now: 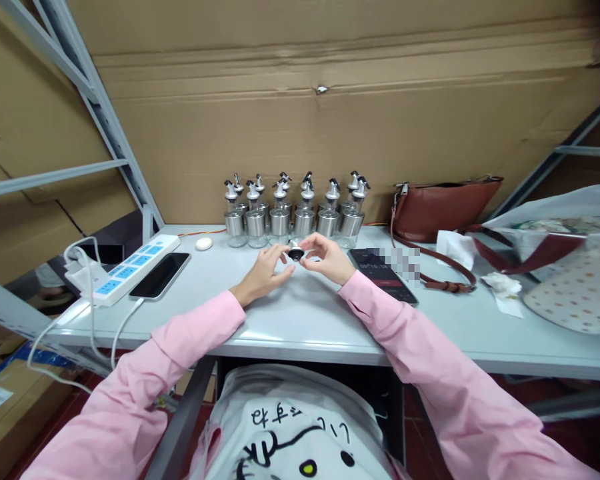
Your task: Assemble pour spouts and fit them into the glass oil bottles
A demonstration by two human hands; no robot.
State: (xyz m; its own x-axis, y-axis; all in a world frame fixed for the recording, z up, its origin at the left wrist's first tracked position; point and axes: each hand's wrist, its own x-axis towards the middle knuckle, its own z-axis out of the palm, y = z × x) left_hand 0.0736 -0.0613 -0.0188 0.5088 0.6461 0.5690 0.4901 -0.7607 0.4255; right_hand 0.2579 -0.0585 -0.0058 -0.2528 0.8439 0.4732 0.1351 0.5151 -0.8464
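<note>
Between my hands, just above the table, is a small pourer cap [296, 254] with a black ringed base and a silver part, much like the tops on the bottles. My left hand [266, 272] has its fingertips at the cap's left side, the thumb reaching just below it. From the right, my right hand [328, 259] pinches the cap with curled fingers and thumb. Right behind my hands, several glass bottles with metal sleeves [279, 223] stand upright in rows, each with a silver and black pourer top.
At left lie a white power strip [130, 270], a charging phone [161, 275] and a round white object [204, 244]. Another phone [387, 275] lies by my right forearm. Farther right are a brown handbag [443, 208], crumpled tissue [503, 285] and a dotted bag [575, 297]. Cardboard [330, 127] closes the back.
</note>
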